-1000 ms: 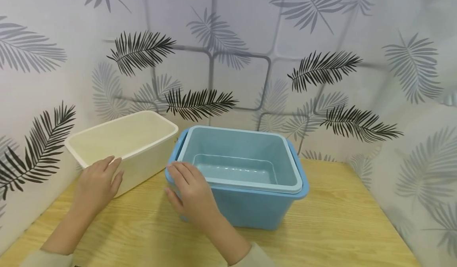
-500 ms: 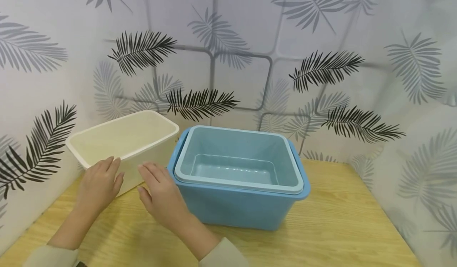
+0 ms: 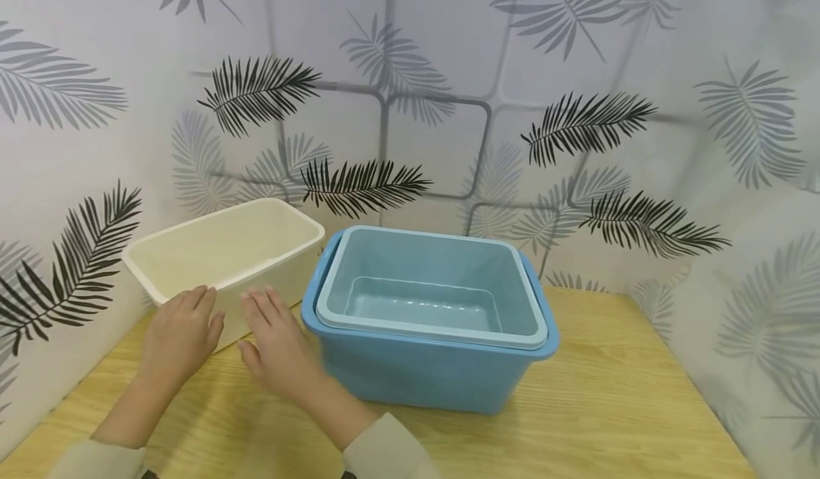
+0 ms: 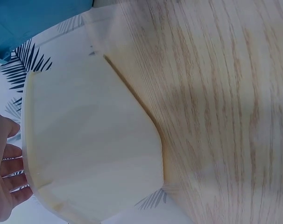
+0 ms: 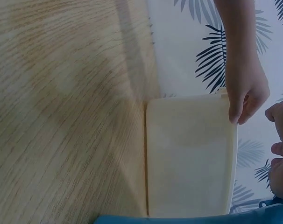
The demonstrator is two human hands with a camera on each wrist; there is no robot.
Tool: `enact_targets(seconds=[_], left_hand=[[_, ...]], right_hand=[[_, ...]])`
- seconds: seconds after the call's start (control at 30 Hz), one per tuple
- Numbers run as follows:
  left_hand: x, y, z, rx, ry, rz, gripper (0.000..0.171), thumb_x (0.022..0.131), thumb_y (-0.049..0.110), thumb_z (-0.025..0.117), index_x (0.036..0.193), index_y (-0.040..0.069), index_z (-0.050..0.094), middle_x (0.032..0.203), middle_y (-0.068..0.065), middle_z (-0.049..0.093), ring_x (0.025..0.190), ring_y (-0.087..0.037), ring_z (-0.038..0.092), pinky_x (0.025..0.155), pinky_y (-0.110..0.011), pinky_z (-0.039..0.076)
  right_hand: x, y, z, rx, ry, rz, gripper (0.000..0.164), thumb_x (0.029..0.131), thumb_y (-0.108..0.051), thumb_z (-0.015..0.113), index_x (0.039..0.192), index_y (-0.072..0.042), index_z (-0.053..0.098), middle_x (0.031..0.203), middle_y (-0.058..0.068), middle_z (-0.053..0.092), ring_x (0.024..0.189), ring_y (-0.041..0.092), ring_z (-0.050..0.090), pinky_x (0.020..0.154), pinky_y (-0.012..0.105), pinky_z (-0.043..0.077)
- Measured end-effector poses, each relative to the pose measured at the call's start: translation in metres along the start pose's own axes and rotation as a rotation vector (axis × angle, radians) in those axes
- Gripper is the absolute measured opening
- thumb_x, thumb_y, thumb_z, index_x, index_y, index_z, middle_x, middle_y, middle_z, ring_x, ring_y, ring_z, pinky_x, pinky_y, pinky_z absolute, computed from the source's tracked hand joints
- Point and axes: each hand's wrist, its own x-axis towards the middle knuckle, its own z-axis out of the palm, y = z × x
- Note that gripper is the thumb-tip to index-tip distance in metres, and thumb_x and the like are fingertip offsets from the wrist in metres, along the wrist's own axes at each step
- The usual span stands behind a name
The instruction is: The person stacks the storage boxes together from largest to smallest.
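Note:
A cream rectangular bin [image 3: 282, 277] stands at the left of the table, its open top facing up. My left hand [image 3: 178, 333] is at its near rim, fingers relaxed; in the left wrist view the fingertips [image 4: 21, 181] reach the rim and the thumb stands apart. My right hand [image 3: 278, 340] hovers in front of the cream bin's long side with loosely straight fingers, holding nothing. To its right is a blue tub [image 3: 423, 376] with a wide rim. A paler blue bin [image 3: 435, 255] is nested inside that tub, its bottom bare.
Both bins stand on a wood-grain table [image 3: 608, 408]. A wall covering [image 3: 435, 52] with printed leaves rises behind and on both sides. The blue tub's left end is close beside the cream bin's right end.
My right hand has left the blue tub's left rim and moved left, toward the cream bin. My left hand has stayed at the cream bin's rim.

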Motion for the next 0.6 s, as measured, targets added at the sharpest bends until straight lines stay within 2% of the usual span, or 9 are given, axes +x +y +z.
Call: enact_targets(seconds=[0.4,0.6], left_hand=[[-0.004,-0.002,-0.003,-0.002,0.024,0.014,0.038,0.067,0.006,0.067,0.097,-0.016,0.059,0.094,-0.031,0.062,0.083,-0.043,0.060,0.074,-0.048,0.049],[-0.010,0.000,-0.007,-0.008,0.027,0.023,0.039,0.066,0.007,0.066,0.097,-0.016,0.059,0.094,-0.031,0.062,0.083,-0.043,0.060,0.075,-0.047,0.050]], right_hand=[[0.006,0.007,0.016,0.112,-0.117,0.121,0.056,0.087,-0.025,0.057,0.134,-0.002,0.037,0.137,0.009,0.043,0.132,0.022,0.034,0.112,0.029,0.023],[0.006,0.007,0.024,0.099,-0.162,0.152,0.058,0.087,-0.027,0.057,0.136,-0.002,0.035,0.140,0.009,0.040,0.133,0.024,0.032,0.111,0.030,0.024]])
